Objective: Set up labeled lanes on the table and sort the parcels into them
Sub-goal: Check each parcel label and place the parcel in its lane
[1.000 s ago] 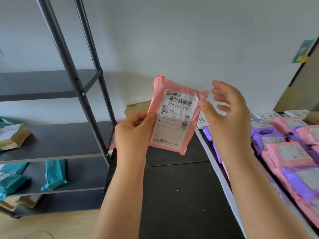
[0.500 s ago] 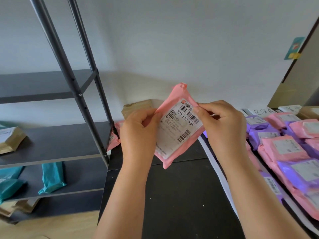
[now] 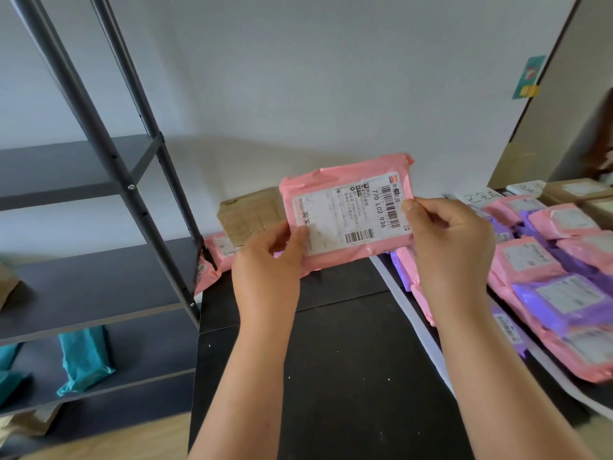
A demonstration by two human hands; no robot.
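Both hands hold one pink parcel (image 3: 318, 180) centre frame, over the worktop's (image 3: 331, 360) far edge, label (image 3: 345, 217) facing up and turned sideways. Left hand (image 3: 265, 260) grip pinches the lower-left corner; right hand (image 3: 447, 247) grip pinches the right edge. Advice: read the label, keep thumbs off the barcode, then choose a lane. Free room is the bare black worktop, lower centre. Watch the white strip (image 3: 406, 307) and packed pile (image 3: 564, 293) at right, and the rack post (image 3: 109, 147) at left.
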